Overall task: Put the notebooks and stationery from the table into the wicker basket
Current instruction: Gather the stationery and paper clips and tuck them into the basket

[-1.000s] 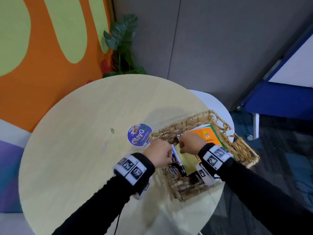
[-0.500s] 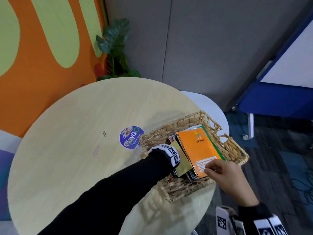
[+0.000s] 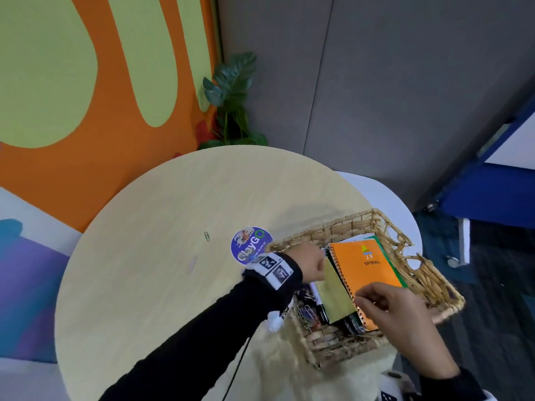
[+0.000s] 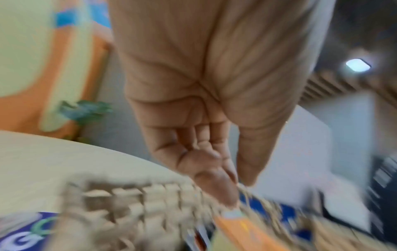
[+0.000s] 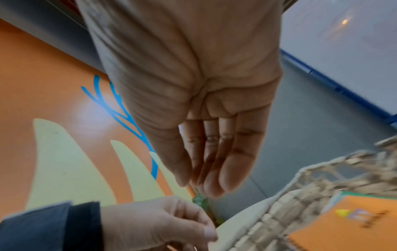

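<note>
The wicker basket (image 3: 333,227) sits at the table's right edge. In it lie an orange spiral notebook (image 3: 367,270) on top of a green one, an olive pad (image 3: 335,293), a black marker (image 3: 321,308) and several paper clips (image 3: 308,315). My left hand (image 3: 314,263) is at the basket's left rim (image 4: 128,195), fingers loosely bent, nothing visible in them. My right hand (image 3: 376,299) hovers over the orange notebook's near corner with its fingers straight and together (image 5: 204,183), holding nothing. One paper clip (image 3: 207,235) lies on the table (image 3: 159,285).
A round purple sticker (image 3: 251,246) is on the table beside the basket. A small pinkish mark (image 3: 192,261) lies left of it. A potted plant (image 3: 231,96) stands behind the table by the orange wall. Floor drops away right of the basket.
Both hands were together at the basket's left rim, then parted. The left hand has drawn back from inside the basket to its rim. The right hand has moved in over the orange notebook.
</note>
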`<state>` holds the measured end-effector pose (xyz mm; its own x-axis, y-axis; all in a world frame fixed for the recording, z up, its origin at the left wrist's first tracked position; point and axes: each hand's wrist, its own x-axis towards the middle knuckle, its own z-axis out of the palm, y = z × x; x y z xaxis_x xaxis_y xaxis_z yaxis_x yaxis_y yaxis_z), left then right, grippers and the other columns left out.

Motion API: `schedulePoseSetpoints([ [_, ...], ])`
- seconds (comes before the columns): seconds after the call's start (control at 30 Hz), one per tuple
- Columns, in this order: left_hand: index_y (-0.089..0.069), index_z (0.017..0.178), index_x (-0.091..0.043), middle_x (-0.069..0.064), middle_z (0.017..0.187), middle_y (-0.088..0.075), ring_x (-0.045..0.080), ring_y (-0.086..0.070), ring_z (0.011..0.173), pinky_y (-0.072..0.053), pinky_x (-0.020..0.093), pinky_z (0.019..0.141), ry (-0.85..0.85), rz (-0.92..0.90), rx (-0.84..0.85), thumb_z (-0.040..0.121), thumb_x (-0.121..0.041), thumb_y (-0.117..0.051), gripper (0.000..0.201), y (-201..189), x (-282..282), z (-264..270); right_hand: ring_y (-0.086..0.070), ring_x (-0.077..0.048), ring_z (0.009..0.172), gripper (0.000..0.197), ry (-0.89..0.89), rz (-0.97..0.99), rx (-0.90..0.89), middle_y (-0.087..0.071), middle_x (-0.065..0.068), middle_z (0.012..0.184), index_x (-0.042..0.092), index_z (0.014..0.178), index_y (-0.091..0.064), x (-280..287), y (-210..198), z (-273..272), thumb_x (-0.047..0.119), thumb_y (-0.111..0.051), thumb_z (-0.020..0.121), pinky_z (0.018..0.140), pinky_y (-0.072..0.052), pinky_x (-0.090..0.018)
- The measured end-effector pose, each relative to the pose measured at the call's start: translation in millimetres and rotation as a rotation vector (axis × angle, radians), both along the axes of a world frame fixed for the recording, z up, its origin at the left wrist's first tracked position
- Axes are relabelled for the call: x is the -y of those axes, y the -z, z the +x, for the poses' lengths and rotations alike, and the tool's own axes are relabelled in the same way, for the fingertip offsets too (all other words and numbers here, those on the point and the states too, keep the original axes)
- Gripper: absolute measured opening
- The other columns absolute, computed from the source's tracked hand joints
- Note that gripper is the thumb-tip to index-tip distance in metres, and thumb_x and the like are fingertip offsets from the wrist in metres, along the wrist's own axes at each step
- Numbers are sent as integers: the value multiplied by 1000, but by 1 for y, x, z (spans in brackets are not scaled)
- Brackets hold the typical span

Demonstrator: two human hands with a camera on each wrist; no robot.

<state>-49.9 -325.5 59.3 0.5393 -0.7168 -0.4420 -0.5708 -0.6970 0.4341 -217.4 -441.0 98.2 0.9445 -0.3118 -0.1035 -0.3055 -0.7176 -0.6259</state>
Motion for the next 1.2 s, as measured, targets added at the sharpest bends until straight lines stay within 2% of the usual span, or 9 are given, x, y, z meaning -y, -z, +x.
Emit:
schedulePoseSetpoints([
  [0.07, -70, 89, -4, 9, 97, -72, 22, -64, 87, -40, 22, 60, -286, -252, 32, 85, -19, -60, 18, -13, -41, 15, -62, 7, 73, 14, -68, 40, 43, -64, 33, 78, 27, 72, -68, -17, -8, 19, 19, -69, 84, 56, -44, -7],
  [0.13, -70, 87, -8, 7, 96, -74, 20, -64, 87, -47, 23, 72, -536, -372, 94, 84, -18, -59, 15, -9, -90, 31, -62, 1, 74, 13, -143, 66, 70, -65, 26, 77, 24, 73, -68, -38, -14, 43, 20, -66, 85, 55, -43, -10],
  [0.23, -67, 80, -11, 9, 87, -75, 26, -68, 86, -51, 28, 78, -813, -339, 151, 83, -18, -59, 11, 24, -160, 55, -59, -5, 62, 14, -248, 100, 99, -63, 14, 57, 20, 70, -67, -75, -15, 86, 18, -65, 84, 54, -39, -12],
  [0.37, -58, 78, -18, 8, 95, -72, 28, -65, 95, -47, 29, 80, -1000, -121, 96, 84, -22, -59, 7, 63, -220, 66, -59, -11, 58, 16, -333, 118, 27, -62, 4, 60, 19, 66, -64, -127, -1, 152, 15, -62, 82, 59, -42, -25],
  [0.5, -50, 65, -17, 8, 89, -63, 27, -59, 85, -43, 26, 71, -1066, -50, 2, 82, -24, -62, 22, 88, -233, 70, -67, -25, 77, 16, -326, 130, -69, -74, -10, 80, 6, 81, -72, -171, 37, 216, 10, -56, 82, 74, -52, -28],
  [0.67, -61, 90, -9, 12, 103, -63, 32, -61, 99, -48, 33, 84, -1114, -57, 12, 80, -26, -65, 20, 110, -235, 82, -64, -30, 100, 20, -317, 33, -196, -73, -13, 101, 7, 93, -72, -205, 85, 272, 13, -55, 85, 82, -49, -32],
  [0.83, -52, 75, -16, 6, 87, -60, 23, -51, 79, -40, 28, 71, -1135, -43, 27, 87, -24, -61, 17, 125, -240, 89, -58, -31, 112, 25, -229, -3, -311, -66, -15, 115, 2, 106, -65, -221, 122, 311, 19, -55, 90, 89, -48, -33],
  [1.1, -47, 74, -16, 2, 85, -52, 19, -48, 76, -34, 26, 67, -1096, -120, 86, 90, -21, -57, 19, 137, -242, 87, -62, -34, 104, 13, -213, -123, -374, -66, -21, 109, 3, 89, -60, -239, 158, 338, 15, -55, 86, 82, -50, -35],
  [1.2, -46, 75, -17, 1, 85, -50, 19, -47, 78, -33, 26, 68, -1060, -154, 125, 90, -19, -56, 18, 137, -243, 81, -61, -34, 107, 20, -239, -156, -401, -66, -21, 111, -3, 99, -63, -242, 166, 339, 13, -53, 91, 85, -50, -37],
])
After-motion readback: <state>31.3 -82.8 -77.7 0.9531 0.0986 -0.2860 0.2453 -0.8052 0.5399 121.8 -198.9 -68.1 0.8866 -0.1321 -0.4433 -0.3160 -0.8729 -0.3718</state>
